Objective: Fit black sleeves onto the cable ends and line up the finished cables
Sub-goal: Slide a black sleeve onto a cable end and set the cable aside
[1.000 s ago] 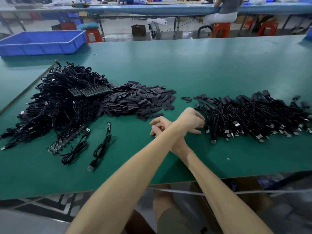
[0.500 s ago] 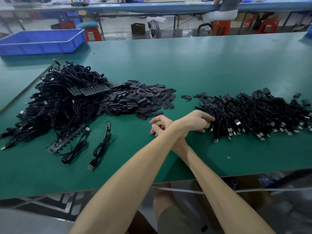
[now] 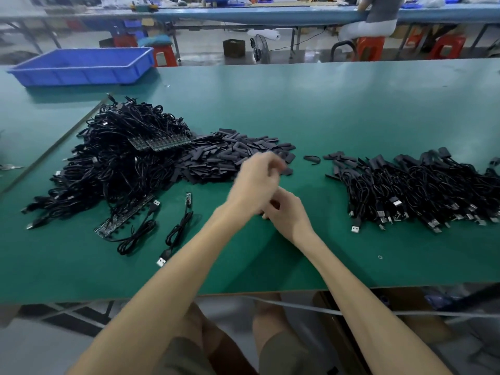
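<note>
In the head view, the left hand (image 3: 255, 182) hangs blurred over the near right edge of the heap of flat black sleeves (image 3: 221, 155). Its fingers are curled inward, but whether they pinch anything cannot be told. Just below it and touching it, the right hand (image 3: 288, 215) rests on the green table top (image 3: 351, 117) with fingers bent round a small dark shape too unclear to name. A tangled mound of black cables (image 3: 113, 169) lies to the left. A spread pile of black cables with silver USB plugs (image 3: 422, 190) lies well apart on the right.
</note>
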Motion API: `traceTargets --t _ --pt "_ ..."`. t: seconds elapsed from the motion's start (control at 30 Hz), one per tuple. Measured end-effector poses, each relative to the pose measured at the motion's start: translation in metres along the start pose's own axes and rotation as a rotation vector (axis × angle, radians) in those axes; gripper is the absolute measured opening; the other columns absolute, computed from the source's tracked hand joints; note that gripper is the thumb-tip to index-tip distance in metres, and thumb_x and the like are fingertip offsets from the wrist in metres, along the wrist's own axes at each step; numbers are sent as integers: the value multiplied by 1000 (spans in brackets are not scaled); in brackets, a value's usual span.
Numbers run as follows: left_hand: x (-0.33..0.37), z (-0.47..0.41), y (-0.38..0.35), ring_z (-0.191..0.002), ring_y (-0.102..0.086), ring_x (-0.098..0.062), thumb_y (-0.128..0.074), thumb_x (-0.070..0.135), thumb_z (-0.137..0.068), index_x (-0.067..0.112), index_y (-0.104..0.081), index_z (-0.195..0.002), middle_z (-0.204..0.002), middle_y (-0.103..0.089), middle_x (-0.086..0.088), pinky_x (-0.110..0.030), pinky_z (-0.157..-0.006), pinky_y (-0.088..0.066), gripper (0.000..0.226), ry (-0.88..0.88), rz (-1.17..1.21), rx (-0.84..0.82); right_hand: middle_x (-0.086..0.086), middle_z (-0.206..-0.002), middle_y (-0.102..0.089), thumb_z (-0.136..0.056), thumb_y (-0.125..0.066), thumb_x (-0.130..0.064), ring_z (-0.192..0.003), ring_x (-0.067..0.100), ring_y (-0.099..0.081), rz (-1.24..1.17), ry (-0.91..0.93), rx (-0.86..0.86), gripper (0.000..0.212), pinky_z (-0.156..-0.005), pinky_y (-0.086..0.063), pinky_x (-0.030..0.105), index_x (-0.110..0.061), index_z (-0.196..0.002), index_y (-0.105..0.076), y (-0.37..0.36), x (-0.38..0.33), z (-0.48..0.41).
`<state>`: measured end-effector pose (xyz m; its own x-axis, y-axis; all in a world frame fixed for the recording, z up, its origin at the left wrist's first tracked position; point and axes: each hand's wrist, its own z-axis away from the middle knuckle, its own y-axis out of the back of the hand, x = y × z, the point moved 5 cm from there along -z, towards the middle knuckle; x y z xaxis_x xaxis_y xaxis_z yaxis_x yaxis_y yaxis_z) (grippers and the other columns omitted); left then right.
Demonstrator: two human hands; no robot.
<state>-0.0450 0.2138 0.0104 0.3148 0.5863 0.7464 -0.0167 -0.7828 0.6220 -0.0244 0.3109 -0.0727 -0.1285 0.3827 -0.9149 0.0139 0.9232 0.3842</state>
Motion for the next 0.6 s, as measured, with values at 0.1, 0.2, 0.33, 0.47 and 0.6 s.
traceTargets --t 0.1,0.2,0.33,0.47,0.6 --pt "-49 4 43 -109 -59 -32 -51 11 -97 8 -61 -112 -119 -58 -13 -40 -87 -46 18 215 -452 62 -6 -91 -73 -100 -62 -12 -75 8 -66 19 24 41 14 -76 -50 22 -19 -111 -67 1 3 -2" --pt "-89 17 75 -121 -50 -41 -56 19 -100 -4 -46 -128 -132 -47 -24 -48 -92 -45 37 450 -722 23 -8 -127 -57 -101 -64 -24 -112 9 -53 192 139 37 34 -98 -42 20 -26 -134 -63 -3 -2 -1" --pt "-120 30 85 -120 -52 -43 -59 36 -102 -6 -40 -134 -133 -49 -25 -48 -89 -45 57 643 -671 -119 -15 -169 -18 -105 -37 -56 -153 15 -8 660 232 -162 63 -124 -13 37 -31 -162 -26 -21 -5 2" --pt "-123 29 80 -61 -45 -25 -52 15 -105 9 -40 -81 -75 -46 -8 -34 -58 -35 27 520 -650 -104 -20 -170 -9 -105 -15 -64 -157 13 -1 858 211 -269 67 -126 -7 41 -32 -164 -17 -29 1 2" --pt "-116 25 70 -59 -38 -23 -50 12 -100 11 -37 -74 -70 -44 -8 -32 -56 -31 30 429 -528 -107 -10 -155 -42 -107 -39 -51 -145 13 -28 764 251 -129 55 -120 -23 37 -23 -154 -42 -24 -8 5"
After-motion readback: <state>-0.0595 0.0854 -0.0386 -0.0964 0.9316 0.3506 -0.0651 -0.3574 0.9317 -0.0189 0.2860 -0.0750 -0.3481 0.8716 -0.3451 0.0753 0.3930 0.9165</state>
